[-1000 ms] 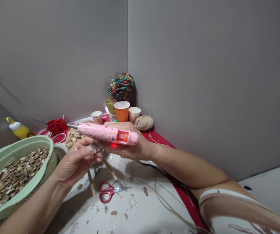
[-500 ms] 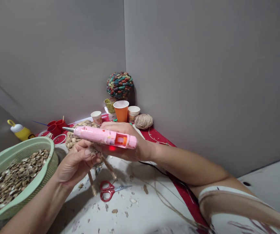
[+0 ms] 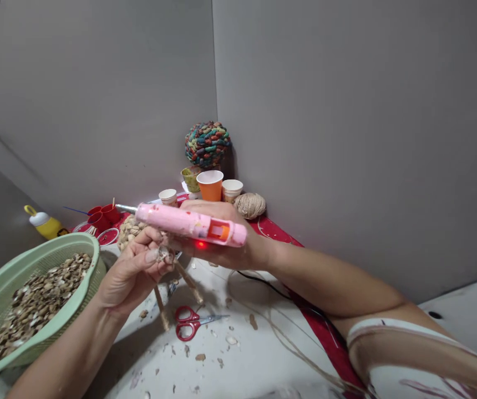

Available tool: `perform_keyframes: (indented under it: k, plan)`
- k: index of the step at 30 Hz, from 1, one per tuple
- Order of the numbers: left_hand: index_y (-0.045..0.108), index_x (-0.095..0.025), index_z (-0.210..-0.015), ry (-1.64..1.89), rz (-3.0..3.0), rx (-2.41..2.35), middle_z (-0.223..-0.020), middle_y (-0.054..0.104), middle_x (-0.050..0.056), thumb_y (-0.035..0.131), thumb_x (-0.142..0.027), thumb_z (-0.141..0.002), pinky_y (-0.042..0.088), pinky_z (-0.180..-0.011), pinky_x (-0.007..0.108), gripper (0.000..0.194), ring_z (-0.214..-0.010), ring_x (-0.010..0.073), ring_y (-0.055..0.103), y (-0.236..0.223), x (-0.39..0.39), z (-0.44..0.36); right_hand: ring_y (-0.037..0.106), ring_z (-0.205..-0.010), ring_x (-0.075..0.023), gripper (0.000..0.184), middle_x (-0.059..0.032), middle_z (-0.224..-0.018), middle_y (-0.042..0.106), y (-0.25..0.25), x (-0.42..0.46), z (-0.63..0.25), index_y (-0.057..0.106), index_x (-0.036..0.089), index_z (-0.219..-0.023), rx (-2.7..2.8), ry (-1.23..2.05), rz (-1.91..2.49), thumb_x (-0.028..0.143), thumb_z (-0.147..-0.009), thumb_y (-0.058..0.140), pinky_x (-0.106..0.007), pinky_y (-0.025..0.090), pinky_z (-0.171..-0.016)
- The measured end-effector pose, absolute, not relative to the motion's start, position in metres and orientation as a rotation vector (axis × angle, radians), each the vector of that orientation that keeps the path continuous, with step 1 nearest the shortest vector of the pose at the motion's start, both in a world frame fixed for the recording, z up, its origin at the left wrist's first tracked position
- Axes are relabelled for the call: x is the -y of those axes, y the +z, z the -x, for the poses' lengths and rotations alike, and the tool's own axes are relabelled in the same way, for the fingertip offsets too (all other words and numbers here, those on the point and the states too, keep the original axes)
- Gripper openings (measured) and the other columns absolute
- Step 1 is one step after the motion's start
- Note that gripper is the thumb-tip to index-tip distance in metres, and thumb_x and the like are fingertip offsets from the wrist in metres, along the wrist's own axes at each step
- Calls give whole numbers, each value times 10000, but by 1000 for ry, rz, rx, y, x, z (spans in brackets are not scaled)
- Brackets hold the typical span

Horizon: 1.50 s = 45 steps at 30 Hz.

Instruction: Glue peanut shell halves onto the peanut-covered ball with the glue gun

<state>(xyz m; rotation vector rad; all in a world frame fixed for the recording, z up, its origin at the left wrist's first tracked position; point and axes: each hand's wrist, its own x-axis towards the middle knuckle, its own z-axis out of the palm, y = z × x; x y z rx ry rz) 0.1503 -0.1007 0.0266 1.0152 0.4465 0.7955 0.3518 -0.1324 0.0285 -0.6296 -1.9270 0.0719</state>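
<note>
1. The right hand was clamped around the pink glue gun, whose body lay almost level in front of it, the metal nozzle pointing left.
2. A red light glowed beneath the gun's body, and a black cord ran along the tabletop below the right forearm.
3. The left hand pinched a small pale piece between thumb and fingers, under the gun; its exact form was hard to make out.
4. The two hands were close together; whether they touched could not be told.
5. Just behind the left fingers sat a shell-covered shape, partly hidden, and two wrapped sticks slanted down near that hand.
6. Red-handled scissors lay near the sticks, blades pointing right, among scattered fragments.
7. At left stood a green basket holding many brown shells.
8. Farther back were a twine ball, an orange cup and a multicoloured ball.
</note>
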Motion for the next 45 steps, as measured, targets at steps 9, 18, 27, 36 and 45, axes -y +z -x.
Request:
perform_keyframes:
  k: [9, 18, 27, 36, 45]
  plan:
    - [717, -197, -989, 1120, -1156, -457, -840, 712, -18, 936, -158, -621, 594, -712, 139, 429, -720, 81, 693, 37, 93, -141, 584, -853, -130, 173, -34, -927, 632, 50, 147, -380, 555, 178, -901, 2024, -239, 618, 317, -932, 654, -270, 479, -764]
    - [733, -225, -930, 1447, -1292, -463, -825, 730, -26, 938, -167, -625, 575, -744, 160, 372, -754, 96, 686, 46, 98, -140, 434, -665, -108, 225, 1, -738, 531, 50, 152, -378, 495, 180, -798, 2145, -280, 640, 320, -922, 621, -262, 346, -633]
    - [748, -225, -912, 1536, -1344, -498, -821, 727, -13, 935, -157, -614, 548, -777, 158, 358, -796, 104, 679, 45, 100, -144, 401, -652, -102, 165, 7, -705, 506, 46, 150, -374, 494, 168, -783, 2183, -238, 597, 244, -911, 564, -249, 326, -640]
    - [755, -228, -934, 1553, -1403, -463, -843, 747, -11, 924, -155, -650, 562, -785, 152, 339, -809, 94, 694, 41, 96, -142, 397, -644, -95, 183, 9, -686, 499, 47, 149, -372, 521, 151, -767, 2191, -294, 627, 246, -920, 554, -241, 318, -623]
    - [765, -233, -954, 1583, -1478, -393, -837, 768, -12, 903, -138, -680, 582, -763, 137, 321, -793, 79, 714, 34, 87, -140, 367, -628, -93, 204, 16, -664, 470, 47, 150, -372, 484, 162, -743, 2187, -318, 645, 240, -930, 512, -245, 292, -619]
